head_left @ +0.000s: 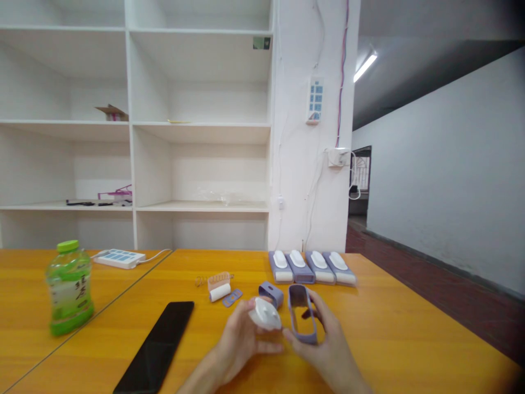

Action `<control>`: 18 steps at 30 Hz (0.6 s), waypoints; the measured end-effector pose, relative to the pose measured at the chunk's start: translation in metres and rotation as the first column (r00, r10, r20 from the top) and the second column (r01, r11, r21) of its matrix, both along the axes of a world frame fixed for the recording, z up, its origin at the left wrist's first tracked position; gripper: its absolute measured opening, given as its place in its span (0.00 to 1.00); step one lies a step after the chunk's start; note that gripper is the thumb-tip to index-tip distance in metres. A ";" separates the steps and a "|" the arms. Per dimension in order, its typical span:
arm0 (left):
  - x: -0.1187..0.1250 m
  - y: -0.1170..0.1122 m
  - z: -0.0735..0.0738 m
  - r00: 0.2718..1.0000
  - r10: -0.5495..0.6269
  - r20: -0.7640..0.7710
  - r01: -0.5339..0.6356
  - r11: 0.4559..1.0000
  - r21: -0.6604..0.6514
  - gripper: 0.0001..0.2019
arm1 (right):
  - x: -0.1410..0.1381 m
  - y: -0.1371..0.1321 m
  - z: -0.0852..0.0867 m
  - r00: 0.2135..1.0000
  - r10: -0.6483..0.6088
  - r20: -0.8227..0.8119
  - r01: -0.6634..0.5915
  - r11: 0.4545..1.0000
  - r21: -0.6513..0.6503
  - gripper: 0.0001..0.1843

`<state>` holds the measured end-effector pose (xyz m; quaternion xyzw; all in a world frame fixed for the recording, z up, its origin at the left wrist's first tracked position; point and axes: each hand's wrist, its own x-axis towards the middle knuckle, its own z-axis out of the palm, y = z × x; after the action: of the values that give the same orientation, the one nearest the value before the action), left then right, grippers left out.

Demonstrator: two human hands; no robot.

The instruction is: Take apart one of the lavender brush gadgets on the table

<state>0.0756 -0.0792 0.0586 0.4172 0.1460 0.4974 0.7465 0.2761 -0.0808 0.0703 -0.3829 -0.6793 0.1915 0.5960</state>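
Above the near edge of the tabletop (410, 334), the left hand (240, 342) closes its fingers around a white rounded piece (265, 314). The right hand (328, 350) grips a purple frame (302, 314) just beside it. Four assembled purple units (311, 267) line the far edge.

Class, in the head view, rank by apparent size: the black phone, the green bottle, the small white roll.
1. black phone
2. green bottle
3. small white roll
The phone lies nearer the camera, so its lead is unsure.

White rounded plastic part (266, 314), domed, tilted, gripped at 6 o'clock of the view, lavender oblong frame (303, 314) touching at its 3 o'clock, hollow centre, held upright-tilted.
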 end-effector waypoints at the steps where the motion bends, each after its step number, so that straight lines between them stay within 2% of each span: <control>1: -0.002 0.001 0.002 1.000 -0.004 0.024 0.005 0.999 -0.048 0.20 | 0.003 0.004 -0.003 0.998 -0.013 -0.069 0.007 0.996 -0.094 0.32; 3: -0.005 0.003 0.007 0.998 -0.001 0.057 0.009 0.991 -0.133 0.22 | 0.009 0.012 -0.007 0.977 -0.017 -0.214 -0.046 0.957 -0.286 0.31; 5: -0.007 0.003 0.011 0.998 0.016 0.064 -0.004 0.983 -0.185 0.21 | 0.012 0.017 -0.008 0.925 -0.018 -0.380 -0.165 0.881 -0.443 0.32; 8: -0.008 0.004 0.017 0.992 0.121 0.033 -0.111 0.973 -0.204 0.20 | 0.008 0.018 -0.003 0.828 -0.035 -0.560 -0.386 0.689 -0.613 0.37; 10: -0.010 0.007 0.018 0.968 0.241 -0.069 -0.250 0.949 -0.195 0.21 | 0.004 0.015 0.001 0.811 -0.050 -0.583 -0.460 0.562 -0.687 0.38; 11: -0.013 0.010 0.017 0.936 0.311 -0.164 -0.337 0.928 -0.161 0.21 | 0.002 0.012 0.002 0.819 -0.043 -0.572 -0.471 0.518 -0.714 0.37; 12: -0.017 0.013 0.014 0.877 0.393 -0.277 -0.430 0.898 -0.088 0.21 | 0.000 0.010 0.003 0.833 -0.028 -0.553 -0.470 0.491 -0.733 0.36; 13: -0.021 0.016 0.011 0.786 0.483 -0.387 -0.510 0.859 0.035 0.21 | -0.001 0.007 0.003 0.847 -0.008 -0.531 -0.464 0.476 -0.747 0.36; 14: -0.025 0.019 0.008 0.662 0.586 -0.468 -0.564 0.800 0.204 0.19 | -0.002 0.006 0.001 0.859 0.012 -0.512 -0.457 0.471 -0.754 0.35; 15: -0.030 0.021 0.004 0.526 0.693 -0.492 -0.574 0.717 0.395 0.17 | -0.002 0.005 -0.001 0.869 0.021 -0.494 -0.444 0.473 -0.761 0.34; 16: -0.033 0.022 0.000 0.408 0.775 -0.483 -0.532 0.632 0.563 0.16 | -0.003 0.005 -0.004 0.879 0.015 -0.477 -0.425 0.480 -0.767 0.33; 17: -0.036 0.022 -0.003 0.325 0.826 -0.460 -0.459 0.563 0.687 0.16 | -0.003 0.006 -0.006 0.886 -0.004 -0.464 -0.402 0.493 -0.772 0.33; 18: -0.037 0.021 -0.005 0.272 0.853 -0.445 -0.369 0.520 0.770 0.16 | -0.003 0.007 -0.009 0.892 -0.028 -0.451 -0.375 0.509 -0.775 0.32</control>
<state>0.0390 -0.0581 0.0536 0.6775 0.4765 0.5312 0.1784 0.2736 -0.0736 0.0616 -0.5020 -0.3956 0.6318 0.4385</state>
